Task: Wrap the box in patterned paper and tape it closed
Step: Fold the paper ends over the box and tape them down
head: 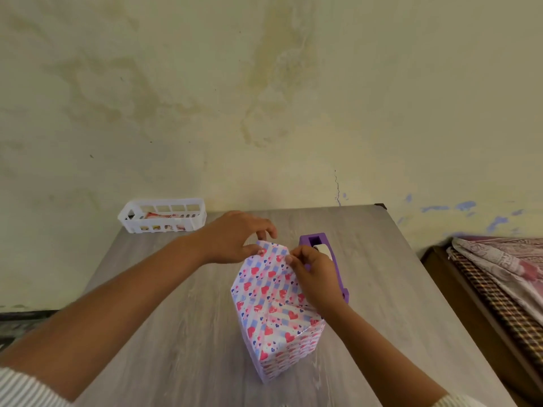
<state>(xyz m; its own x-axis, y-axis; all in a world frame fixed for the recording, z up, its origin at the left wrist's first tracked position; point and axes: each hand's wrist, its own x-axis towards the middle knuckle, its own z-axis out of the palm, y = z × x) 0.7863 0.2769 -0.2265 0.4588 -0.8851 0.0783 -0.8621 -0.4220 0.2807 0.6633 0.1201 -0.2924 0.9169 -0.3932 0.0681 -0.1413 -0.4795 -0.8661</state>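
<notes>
The box point(276, 312), wrapped in heart-patterned paper point(264, 277), stands upright on the table point(182, 318) in front of you, between your two hands at its top. Far left by the wall sits a white basket point(162, 215); then your left hand point(235, 239) pinches the far edge of the top flap, thumb and fingers curled onto the paper, while your right hand point(316, 276) pinches the flap's right edge. Just right of the box lies a purple tape dispenser point(326, 259).
</notes>
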